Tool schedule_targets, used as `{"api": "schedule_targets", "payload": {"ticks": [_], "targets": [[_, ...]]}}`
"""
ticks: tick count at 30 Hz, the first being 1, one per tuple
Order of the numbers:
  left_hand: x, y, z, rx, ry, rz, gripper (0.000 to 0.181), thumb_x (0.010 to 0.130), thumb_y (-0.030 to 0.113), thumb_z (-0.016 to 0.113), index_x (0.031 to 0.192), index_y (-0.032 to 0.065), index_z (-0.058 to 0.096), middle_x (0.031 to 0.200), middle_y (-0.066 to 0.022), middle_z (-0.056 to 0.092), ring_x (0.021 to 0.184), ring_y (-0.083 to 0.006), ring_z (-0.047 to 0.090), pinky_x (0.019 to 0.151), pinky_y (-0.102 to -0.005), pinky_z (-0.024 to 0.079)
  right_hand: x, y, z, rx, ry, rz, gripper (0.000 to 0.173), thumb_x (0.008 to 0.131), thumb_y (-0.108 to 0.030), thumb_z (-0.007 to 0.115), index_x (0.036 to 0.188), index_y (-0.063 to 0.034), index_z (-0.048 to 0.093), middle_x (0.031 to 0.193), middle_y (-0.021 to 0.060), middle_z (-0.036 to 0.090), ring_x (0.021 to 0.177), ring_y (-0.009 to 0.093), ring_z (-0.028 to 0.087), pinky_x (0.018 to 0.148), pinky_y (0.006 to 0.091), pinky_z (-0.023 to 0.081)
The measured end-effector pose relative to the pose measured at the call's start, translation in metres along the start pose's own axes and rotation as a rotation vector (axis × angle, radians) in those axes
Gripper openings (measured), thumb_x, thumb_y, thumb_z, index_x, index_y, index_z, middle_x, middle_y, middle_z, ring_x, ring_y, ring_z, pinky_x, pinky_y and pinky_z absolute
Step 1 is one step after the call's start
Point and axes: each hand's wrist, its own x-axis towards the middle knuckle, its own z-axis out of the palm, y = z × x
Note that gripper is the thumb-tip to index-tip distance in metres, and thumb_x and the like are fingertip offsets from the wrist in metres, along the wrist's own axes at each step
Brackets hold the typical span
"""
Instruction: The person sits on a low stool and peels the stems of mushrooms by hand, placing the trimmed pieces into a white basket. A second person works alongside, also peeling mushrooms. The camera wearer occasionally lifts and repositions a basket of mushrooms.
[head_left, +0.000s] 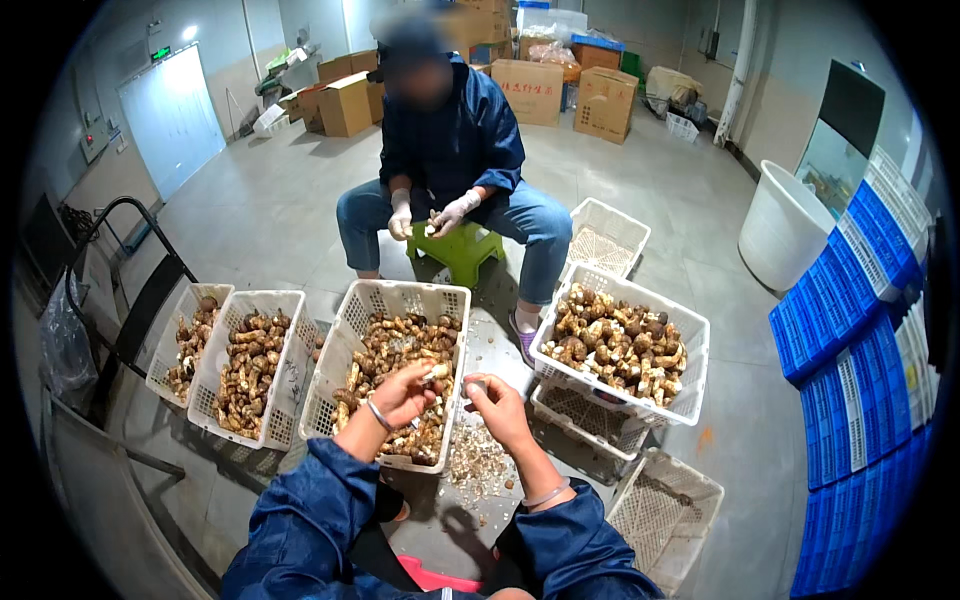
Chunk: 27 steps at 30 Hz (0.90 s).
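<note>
My left hand (405, 394) holds a mushroom (439, 370) with a pale, cut-looking end above the middle white plastic crate (341, 315). That crate is partly filled with brown mushrooms (405, 341) with thick stems. Just right of its rim, my right hand (499, 409) pinches a small grey object (474, 385) between thumb and finger; it is too small to name. The two hands are close together but apart. Below my right hand, trimmings (476, 457) lie scattered on the floor.
Two white crates of mushrooms (251, 367) stand at left. Another full crate (619, 341) rests on a crate at right, near bare-bottomed crates (664, 517). Opposite, a gloved person (450, 135) sits on a green stool (469, 255). Blue crates (855, 375) are stacked at far right.
</note>
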Motion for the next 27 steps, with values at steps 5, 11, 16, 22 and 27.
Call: {"api": "schedule_targets", "payload": {"ticks": [5, 11, 16, 22, 27], "targets": [[-0.020, -0.023, 0.024, 0.053, -0.022, -0.012, 0.020, 0.088, 0.016, 0.063, 0.104, 0.0089, 0.053, 0.089, -0.0021, 0.058, 0.076, -0.0116, 0.058, 0.061, -0.0192, 0.048, -0.004, -0.002, 0.003, 0.099, -0.026, -0.089, 0.026, 0.091, -0.018, 0.057, 0.109, 0.0008, 0.060, 0.095, 0.0033, 0.061, 0.079, 0.010, 0.059, 0.075, 0.0273, 0.052], [-0.015, -0.027, 0.013, 0.234, 0.006, 0.050, 0.030, 0.086, 0.008, 0.063, 0.113, 0.0053, 0.051, 0.097, -0.0035, 0.059, 0.083, -0.0115, 0.061, 0.074, -0.0222, 0.054, -0.002, -0.003, -0.002, 0.075, -0.072, 0.011, 0.025, 0.092, -0.019, 0.058, 0.105, 0.0020, 0.060, 0.101, 0.0057, 0.062, 0.088, 0.011, 0.058, 0.080, 0.0266, 0.049], [-0.022, -0.022, 0.017, 0.432, 0.015, 0.155, 0.025, 0.089, 0.012, 0.061, 0.111, 0.0057, 0.054, 0.091, -0.0020, 0.060, 0.076, -0.0089, 0.059, 0.065, -0.0193, 0.049, -0.003, -0.004, 0.004, 0.065, -0.118, -0.057, 0.020, 0.092, -0.017, 0.058, 0.096, 0.0024, 0.060, 0.111, 0.0075, 0.060, 0.091, 0.010, 0.057, 0.083, 0.0274, 0.048], [-0.030, -0.012, 0.016, 0.559, -0.052, 0.127, 0.027, 0.090, 0.018, 0.061, 0.112, 0.0039, 0.057, 0.094, 0.0011, 0.060, 0.081, -0.0063, 0.054, 0.069, -0.0212, 0.045, 0.001, 0.003, 0.004, 0.238, -0.100, 0.025, 0.020, 0.092, -0.016, 0.057, 0.095, 0.0033, 0.059, 0.099, 0.0079, 0.063, 0.087, 0.011, 0.059, 0.082, 0.0265, 0.049], [-0.025, -0.016, 0.012, 0.900, 0.029, 0.347, 0.030, 0.087, 0.021, 0.064, 0.108, -0.0001, 0.061, 0.097, -0.0014, 0.061, 0.086, -0.0082, 0.056, 0.076, -0.0216, 0.044, -0.004, -0.004, 0.011, 0.079, -0.105, -0.087, 0.020, 0.091, -0.016, 0.058, 0.096, 0.0032, 0.059, 0.097, 0.0063, 0.063, 0.087, 0.012, 0.060, 0.081, 0.0278, 0.050]]}}
